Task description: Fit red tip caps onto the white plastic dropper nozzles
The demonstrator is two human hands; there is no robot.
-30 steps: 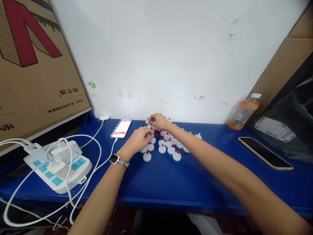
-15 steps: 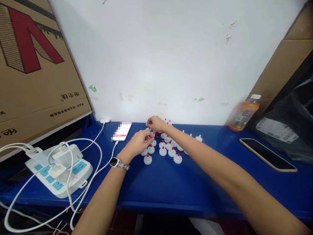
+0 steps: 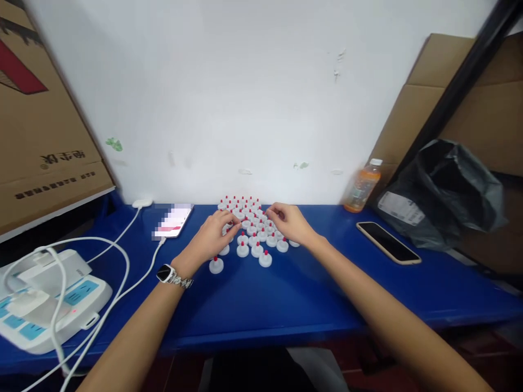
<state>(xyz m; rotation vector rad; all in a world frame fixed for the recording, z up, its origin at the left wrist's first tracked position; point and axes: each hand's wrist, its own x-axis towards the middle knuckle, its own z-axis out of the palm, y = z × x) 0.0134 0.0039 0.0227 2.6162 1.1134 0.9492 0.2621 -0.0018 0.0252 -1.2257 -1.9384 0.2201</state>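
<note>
White round nozzle caps [image 3: 242,251] with small red tips stand upright in a tight cluster on the blue table [image 3: 261,305]. My left hand [image 3: 214,234] is at the cluster's left side, fingers curled and thumb drawn close to the index finger; whatever lies between them is too small to make out. At the right side, my right hand [image 3: 289,222] has its thumb and fingers pinched together beside the red tips. What that pinch holds is hidden. Several caps are partly covered by my hands. One nozzle cap [image 3: 216,265] stands apart at the front left.
A phone [image 3: 175,220] with a lit screen lies plugged in at left, near a power strip [image 3: 61,316] with looping white cables. On the right are a dark phone [image 3: 388,242], an orange drink bottle [image 3: 363,186] and a black plastic bag [image 3: 441,190]. A white wall [image 3: 245,109] stands behind.
My right hand has come back from the far left of the cluster to its right side, so more caps show. The view has turned right. My left hand stays by the cluster's left side.
</note>
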